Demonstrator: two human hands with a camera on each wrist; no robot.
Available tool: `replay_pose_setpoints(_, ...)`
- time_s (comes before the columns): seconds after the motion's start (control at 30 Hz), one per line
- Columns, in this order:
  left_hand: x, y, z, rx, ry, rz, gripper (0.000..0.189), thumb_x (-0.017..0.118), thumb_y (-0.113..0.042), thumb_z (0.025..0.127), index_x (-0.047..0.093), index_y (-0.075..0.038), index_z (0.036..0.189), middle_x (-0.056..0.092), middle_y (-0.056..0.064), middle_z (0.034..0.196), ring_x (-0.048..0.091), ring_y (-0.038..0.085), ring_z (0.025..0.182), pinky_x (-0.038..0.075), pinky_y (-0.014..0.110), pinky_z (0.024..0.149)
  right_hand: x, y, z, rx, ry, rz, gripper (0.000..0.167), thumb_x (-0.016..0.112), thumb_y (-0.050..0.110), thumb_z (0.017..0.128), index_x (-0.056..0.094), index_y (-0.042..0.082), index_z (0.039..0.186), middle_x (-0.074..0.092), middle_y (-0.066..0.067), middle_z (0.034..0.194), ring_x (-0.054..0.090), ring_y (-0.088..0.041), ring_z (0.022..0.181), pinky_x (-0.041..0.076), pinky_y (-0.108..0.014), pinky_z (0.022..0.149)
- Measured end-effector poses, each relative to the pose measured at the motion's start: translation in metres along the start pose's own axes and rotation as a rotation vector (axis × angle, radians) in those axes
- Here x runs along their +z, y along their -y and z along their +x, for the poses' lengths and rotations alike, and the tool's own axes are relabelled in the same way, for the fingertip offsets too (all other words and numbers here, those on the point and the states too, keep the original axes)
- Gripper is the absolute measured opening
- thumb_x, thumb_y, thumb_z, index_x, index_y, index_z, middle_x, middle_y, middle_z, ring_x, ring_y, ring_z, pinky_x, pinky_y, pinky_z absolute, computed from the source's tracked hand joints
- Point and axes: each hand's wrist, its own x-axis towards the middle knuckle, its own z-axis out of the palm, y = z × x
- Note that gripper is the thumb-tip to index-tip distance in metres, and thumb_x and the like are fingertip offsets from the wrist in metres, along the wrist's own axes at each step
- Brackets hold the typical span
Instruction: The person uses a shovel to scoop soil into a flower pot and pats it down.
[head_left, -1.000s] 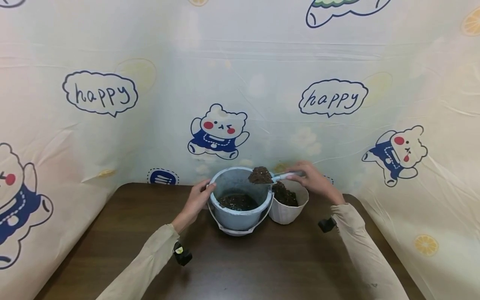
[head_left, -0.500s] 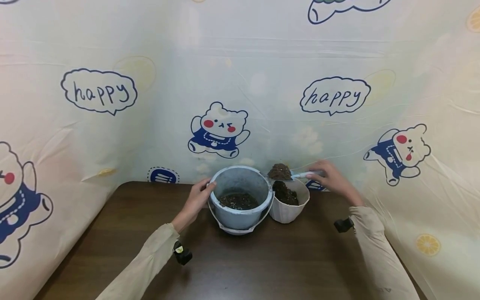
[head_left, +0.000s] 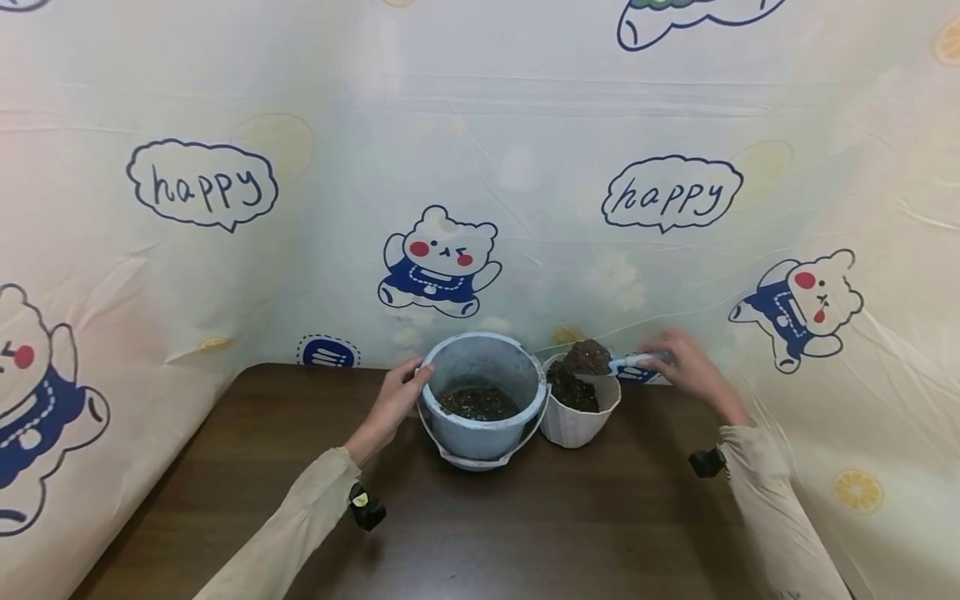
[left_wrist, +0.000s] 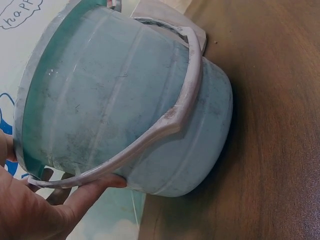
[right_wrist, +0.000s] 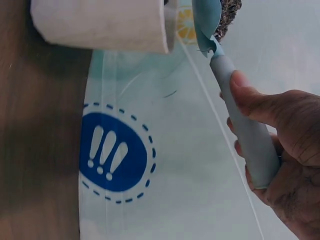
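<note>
A light blue bucket (head_left: 480, 437) stands upright on the table with dark soil (head_left: 478, 403) at its bottom. My left hand (head_left: 388, 408) grips its left rim; in the left wrist view the fingers lie by the rim and the bucket handle (left_wrist: 172, 117). To the bucket's right is a white pot (head_left: 573, 429) with soil (head_left: 572, 392) heaped on its left side. My right hand (head_left: 693, 371), slightly blurred, holds a small blue trowel (head_left: 637, 360) by its grey-blue handle (right_wrist: 245, 125). A heap of soil (head_left: 588, 357) sits on the blade, over the pot's opening.
The brown wooden table (head_left: 480, 533) extends in front of the bucket and pot. Close behind them hangs a printed cloth (head_left: 555, 167) with cartoon bears. A small black wrist camera (head_left: 367, 508) is on the left wrist, another black camera (head_left: 707, 462) on the right.
My right hand has moved right with the loaded trowel, from over the bucket's right rim to over the white pot, where the blade is now lower. The left hand has stayed on the bucket.
</note>
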Motion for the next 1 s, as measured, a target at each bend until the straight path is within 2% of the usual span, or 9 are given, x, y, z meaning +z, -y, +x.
replay_pose_setpoints(0.07,0.000,0.001,0.000,0.004,0.009,0.004,0.050,0.051,-0.031,0.111,0.050,-0.004,0.154,0.053,0.027,0.146,0.058,0.046,0.125,0.063,0.047,0.078,0.001,0.001,-0.004,0.001,-0.037,-0.044,0.016,0.082,0.003,0.088,0.079,-0.002,0.103,0.064,-0.009,0.086,0.050,-0.027,0.080,0.032,-0.038,0.072)
replay_pose_setpoints(0.17,0.000,0.003,0.000,0.002,0.006,0.010,0.050,0.051,-0.031,0.111,0.050,-0.004,0.154,0.053,0.027,0.146,0.058,0.046,0.126,0.063,0.047,0.077,0.005,0.002,-0.005,-0.072,-0.129,-0.155,0.016,0.085,0.002,0.083,0.080,0.002,0.098,0.062,-0.009,0.087,0.047,-0.028,0.081,0.028,-0.043,0.071)
replay_pose_setpoints(0.33,-0.001,0.003,-0.002,-0.003,-0.013,0.018,0.050,0.051,-0.030,0.111,0.050,-0.005,0.154,0.054,0.027,0.146,0.059,0.046,0.124,0.063,0.045,0.075,0.010,0.008,0.002,-0.264,-0.284,-0.388,0.013,0.081,-0.003,0.081,0.076,0.003,0.092,0.060,-0.014,0.089,0.052,-0.037,0.087,0.037,-0.055,0.075)
replay_pose_setpoints(0.43,0.000,0.001,-0.001,0.000,-0.014,0.019,0.050,0.051,-0.030,0.111,0.050,-0.004,0.154,0.054,0.027,0.145,0.059,0.047,0.124,0.063,0.045,0.075,0.009,0.012,0.005,-0.313,-0.325,-0.458,0.009,0.075,-0.004,0.085,0.073,0.001,0.093,0.060,-0.017,0.093,0.054,-0.041,0.093,0.040,-0.059,0.080)
replay_pose_setpoints(0.73,0.000,0.001,0.001,-0.013,-0.014,0.017,0.050,0.051,-0.031,0.111,0.050,-0.006,0.154,0.053,0.026,0.147,0.059,0.047,0.125,0.063,0.049,0.080,0.009,0.018,0.009,-0.312,-0.387,-0.507,0.016,0.071,-0.005,0.088,0.068,-0.001,0.104,0.065,-0.021,0.100,0.056,-0.042,0.096,0.040,-0.061,0.085)
replay_pose_setpoints(0.87,0.000,0.001,0.001,-0.018,-0.010,0.017,0.050,0.050,-0.031,0.111,0.049,-0.006,0.155,0.053,0.026,0.147,0.059,0.047,0.126,0.063,0.049,0.081,0.009,0.021,0.010,-0.288,-0.413,-0.511,0.013,0.071,0.003,0.092,0.068,-0.001,0.104,0.067,-0.021,0.097,0.057,-0.042,0.094,0.038,-0.060,0.085)
replay_pose_setpoints(1.0,0.001,0.000,0.001,-0.016,-0.011,0.021,0.050,0.050,-0.031,0.111,0.050,-0.006,0.154,0.053,0.026,0.147,0.059,0.046,0.126,0.063,0.050,0.083,0.010,0.025,0.009,-0.243,-0.412,-0.518,0.018,0.063,0.012,0.098,0.068,-0.001,0.109,0.066,-0.022,0.100,0.055,-0.043,0.093,0.037,-0.061,0.084)
